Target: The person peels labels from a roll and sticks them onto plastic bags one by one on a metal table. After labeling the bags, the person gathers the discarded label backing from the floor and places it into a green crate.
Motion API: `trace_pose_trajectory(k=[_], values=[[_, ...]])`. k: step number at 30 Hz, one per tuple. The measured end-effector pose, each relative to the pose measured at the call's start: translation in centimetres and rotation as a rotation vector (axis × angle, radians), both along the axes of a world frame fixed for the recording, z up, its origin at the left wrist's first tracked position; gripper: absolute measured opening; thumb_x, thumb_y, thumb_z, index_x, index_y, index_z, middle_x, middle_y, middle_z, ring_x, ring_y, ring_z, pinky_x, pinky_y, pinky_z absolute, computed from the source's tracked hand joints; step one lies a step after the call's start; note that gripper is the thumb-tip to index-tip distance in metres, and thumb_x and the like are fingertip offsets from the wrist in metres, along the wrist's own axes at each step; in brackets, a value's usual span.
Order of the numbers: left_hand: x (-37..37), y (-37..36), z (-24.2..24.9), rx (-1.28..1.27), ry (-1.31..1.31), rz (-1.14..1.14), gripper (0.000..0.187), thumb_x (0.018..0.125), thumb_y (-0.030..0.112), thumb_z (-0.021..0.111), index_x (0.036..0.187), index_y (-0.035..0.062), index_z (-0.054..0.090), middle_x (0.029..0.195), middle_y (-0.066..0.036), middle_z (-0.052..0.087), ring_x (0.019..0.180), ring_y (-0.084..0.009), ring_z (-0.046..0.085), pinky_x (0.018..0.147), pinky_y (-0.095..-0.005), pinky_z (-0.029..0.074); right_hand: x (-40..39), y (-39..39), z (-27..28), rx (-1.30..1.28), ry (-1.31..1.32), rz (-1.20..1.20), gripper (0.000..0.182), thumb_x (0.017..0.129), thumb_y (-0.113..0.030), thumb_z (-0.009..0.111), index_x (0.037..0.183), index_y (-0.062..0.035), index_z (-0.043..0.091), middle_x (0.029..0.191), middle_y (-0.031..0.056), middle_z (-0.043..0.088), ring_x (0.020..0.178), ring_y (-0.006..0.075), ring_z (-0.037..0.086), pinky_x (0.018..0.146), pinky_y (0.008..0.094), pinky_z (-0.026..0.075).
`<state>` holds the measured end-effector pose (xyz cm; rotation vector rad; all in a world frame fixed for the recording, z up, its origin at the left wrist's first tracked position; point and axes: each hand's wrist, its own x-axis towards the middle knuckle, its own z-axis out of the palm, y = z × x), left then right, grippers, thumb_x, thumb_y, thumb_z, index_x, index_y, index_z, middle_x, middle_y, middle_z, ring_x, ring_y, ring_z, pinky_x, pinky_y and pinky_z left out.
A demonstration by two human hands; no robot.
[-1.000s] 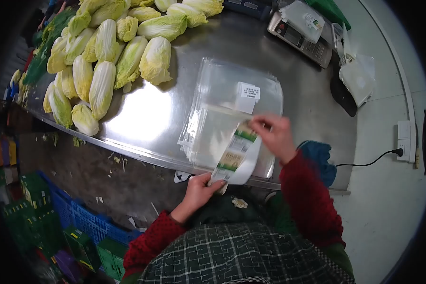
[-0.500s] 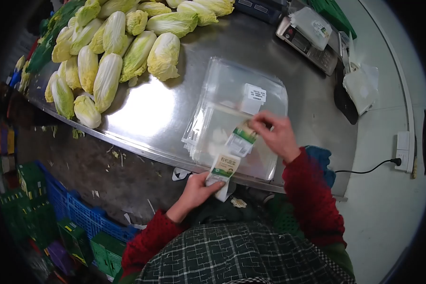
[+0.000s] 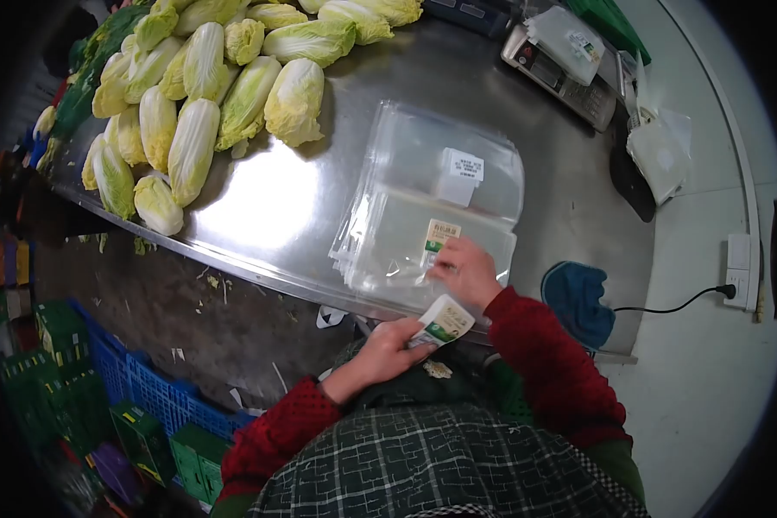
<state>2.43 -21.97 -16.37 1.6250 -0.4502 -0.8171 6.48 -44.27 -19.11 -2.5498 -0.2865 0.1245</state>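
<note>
My left hand point(image 3: 390, 350) is closed on a strip of printed labels point(image 3: 443, 321) at the table's front edge. Just above and to the right, my right hand point(image 3: 464, 269) touches a green and cream label point(image 3: 441, 237) lying on the upper clear plastic bag point(image 3: 388, 250). Its fingers are bent over the label's lower part, and whether they pinch it is hidden. More clear bags point(image 3: 406, 134) lie stacked beneath, with a white printed sticker point(image 3: 464, 166) showing near the middle of the stack.
Several Chinese cabbages point(image 3: 192, 147) cover the metal table's point(image 3: 345, 112) left side. At the back right is a scale point(image 3: 561, 86) with packets on it. A blue cloth point(image 3: 577, 302) sits near the right front, beside a black cable point(image 3: 665, 308). Crates point(image 3: 160, 380) stand below left.
My right hand has moved down and left, and the label it held in the air now lies on the bag. My left hand has shifted right with the label strip.
</note>
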Motion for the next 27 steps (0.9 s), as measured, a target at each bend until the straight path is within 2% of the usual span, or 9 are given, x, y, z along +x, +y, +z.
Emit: trace_pose_trajectory(k=[4, 12, 14, 17, 19, 21, 23, 25, 27], values=[[2.9, -2.1, -1.1, 0.033, -0.293, 0.035, 0.022, 0.079, 0.015, 0.066, 0.098, 0.004, 0.064, 0.089, -0.016, 0.061, 0.089, -0.0378, 0.057, 0.078, -0.0423, 0.047, 1.3, -1.1, 0.2, 0.139, 0.137, -0.019, 0.018, 0.078, -0.023, 0.066, 0.074, -0.0059, 0.065, 0.08, 0.0085, 0.062, 0.084, 0.0297, 0.059, 0.072, 0.0428, 0.047], [2.1, -2.8, 0.5, 0.081, -0.24, -0.162, 0.022, 0.08, 0.008, 0.065, 0.102, 0.0056, 0.066, 0.097, -0.015, 0.061, 0.088, -0.0315, 0.059, 0.077, -0.0375, 0.047, 2.6, -0.8, 0.3, 0.127, 0.288, -0.013, 0.024, 0.082, -0.024, 0.06, 0.073, -0.0018, 0.063, 0.078, 0.0165, 0.062, 0.076, 0.0377, 0.058, 0.071, 0.0452, 0.046], [3.3, -3.2, -2.4, 0.1, -0.265, -0.056, 0.024, 0.08, 0.008, 0.065, 0.103, 0.0054, 0.066, 0.101, -0.015, 0.062, 0.091, -0.0312, 0.06, 0.079, -0.0368, 0.047, 2.7, -1.4, -0.4, 0.074, 0.303, 0.031, 0.027, 0.084, -0.025, 0.057, 0.074, -0.0003, 0.062, 0.076, 0.0176, 0.063, 0.076, 0.0364, 0.06, 0.07, 0.0454, 0.046], [4.3, -3.4, -4.2, 0.054, -0.272, 0.086, 0.021, 0.08, 0.012, 0.065, 0.099, 0.005, 0.065, 0.1, -0.018, 0.062, 0.091, -0.0374, 0.059, 0.078, -0.0416, 0.048, 5.2, -4.2, -1.1, 0.128, 0.024, -0.289, 0.024, 0.083, -0.023, 0.06, 0.078, -0.0001, 0.061, 0.075, 0.0174, 0.062, 0.075, 0.0322, 0.061, 0.069, 0.0422, 0.046], [3.9, -3.1, -3.4, 0.149, -0.13, 0.107, 0.022, 0.08, 0.013, 0.065, 0.101, 0.0061, 0.066, 0.1, -0.018, 0.062, 0.091, -0.0376, 0.059, 0.08, -0.0415, 0.047, 4.4, -3.3, 4.2, 0.29, 0.105, -0.243, 0.018, 0.082, -0.018, 0.064, 0.084, -0.0004, 0.062, 0.075, 0.0114, 0.06, 0.071, 0.023, 0.057, 0.065, 0.0355, 0.046], [4.4, -3.2, -2.9, 0.165, -0.148, 0.097, 0.023, 0.081, 0.013, 0.065, 0.103, 0.0073, 0.066, 0.097, -0.017, 0.063, 0.09, -0.0357, 0.06, 0.08, -0.0398, 0.048, 5.3, -3.0, 8.7, 0.441, 0.129, -0.2, 0.016, 0.082, -0.014, 0.067, 0.09, -0.0008, 0.063, 0.075, 0.0054, 0.059, 0.066, 0.0139, 0.054, 0.062, 0.0288, 0.046], [4.0, -3.1, -3.3, 0.125, 0.127, 0.193, 0.029, 0.08, 0.006, 0.068, 0.108, 0.005, 0.066, 0.096, -0.012, 0.066, 0.095, -0.0248, 0.062, 0.083, -0.034, 0.048, 1.8, -1.7, 3.5, 0.269, 0.068, 0.015, 0.02, 0.08, -0.012, 0.07, 0.096, -0.0007, 0.065, 0.074, 0.005, 0.06, 0.067, 0.0096, 0.053, 0.061, 0.0254, 0.046], [3.6, -2.8, -3.3, 0.149, 0.026, 0.208, 0.027, 0.08, 0.006, 0.068, 0.107, 0.0041, 0.066, 0.095, -0.008, 0.066, 0.094, -0.0176, 0.062, 0.082, -0.0306, 0.048, -0.1, -0.1, 5.2, 0.441, 0.27, -0.158, 0.021, 0.079, -0.01, 0.07, 0.098, -0.002, 0.066, 0.075, 0.0066, 0.063, 0.065, 0.0115, 0.056, 0.062, 0.0257, 0.047], [4.1, -3.2, -2.6, -0.109, -0.305, 0.337, 0.022, 0.082, 0.007, 0.068, 0.104, 0.004, 0.067, 0.096, -0.007, 0.065, 0.09, -0.0122, 0.06, 0.08, -0.028, 0.048, -1.2, 0.8, 5.7, 0.503, 0.299, -0.169, 0.02, 0.079, -0.011, 0.069, 0.097, -0.0014, 0.066, 0.075, 0.0092, 0.063, 0.064, 0.0157, 0.058, 0.062, 0.0278, 0.048]])
